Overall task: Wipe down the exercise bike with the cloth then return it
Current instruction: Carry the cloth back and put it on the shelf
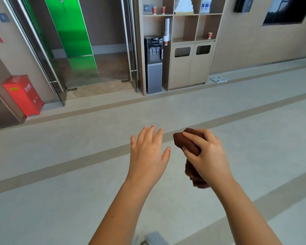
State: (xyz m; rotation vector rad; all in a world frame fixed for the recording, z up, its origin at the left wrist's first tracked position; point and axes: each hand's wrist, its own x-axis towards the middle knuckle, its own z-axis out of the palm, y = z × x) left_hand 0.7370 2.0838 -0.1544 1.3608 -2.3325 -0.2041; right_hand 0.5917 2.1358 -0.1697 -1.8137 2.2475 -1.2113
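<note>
Well in front of the tall grey water dispenser, out over open floor, the right hand grips a bunched dark-brown terry cloth. Fingers and thumb curl round its middle, so one rolled end juts past the fingertips and the loose tail hangs below the wrist. Held that way, it seems gathered for carrying rather than spread for wiping. The left hand floats just beside the cloth, on the dispenser's left side, palm down, fingers straight and lightly spread, holding nothing, probably free to steady or reach. No exercise bike shows anywhere, so I cannot tell whether the wiping lies ahead or is done. Underfoot is a smooth pale grey floor crossed by darker tan bands. Right of the dispenser stands a wooden shelf unit with bin flaps and red paper cups. Left of it are glass doors with a bright green panel, and further left a red metal box on the floor. A blurred grey shape at the bottom edge, far from the dispenser, is too unclear to name.
</note>
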